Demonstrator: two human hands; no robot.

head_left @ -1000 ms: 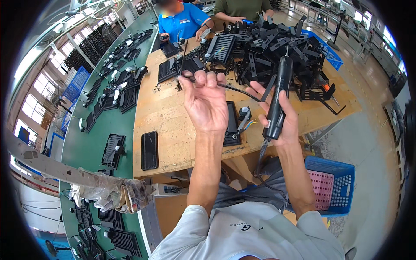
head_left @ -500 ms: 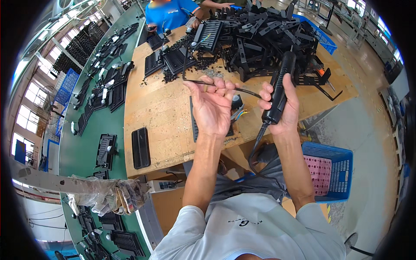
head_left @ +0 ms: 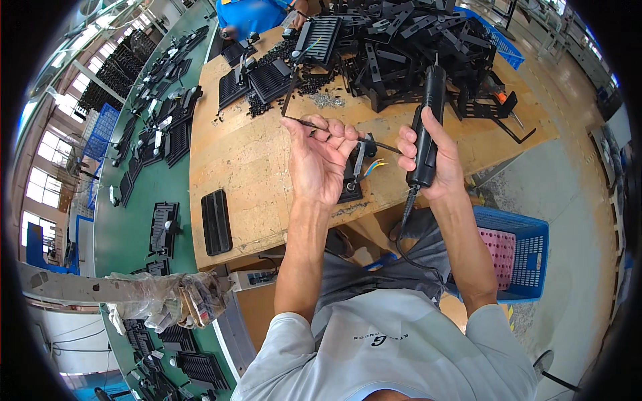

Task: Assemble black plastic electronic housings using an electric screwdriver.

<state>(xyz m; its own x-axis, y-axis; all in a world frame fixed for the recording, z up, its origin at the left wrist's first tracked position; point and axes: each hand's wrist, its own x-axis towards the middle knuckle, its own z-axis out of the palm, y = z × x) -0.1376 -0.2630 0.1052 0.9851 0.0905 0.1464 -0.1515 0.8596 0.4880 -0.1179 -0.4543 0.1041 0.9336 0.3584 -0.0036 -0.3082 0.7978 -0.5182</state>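
My left hand, palm up, has its fingers curled around a thin black bent bracket, whose arm extends behind the fingers toward my right hand. In my right hand is a black electric screwdriver, gripped upright with its tip pointing away from me and its cord hanging below. Between and below the hands, a black finned lamp housing with coloured wires lies on the wooden table, partly hidden by my left hand.
A large pile of black metal brackets covers the far right. Several finned housings, loose black screws and small silver parts lie at the back. Left are a black tray and a green conveyor with housings. A blue crate stands right. A co-worker sits opposite.
The screwdriver has swung a little more upright in my right hand. My left hand has shifted slightly left, still holding the bracket. The co-worker has leaned lower.
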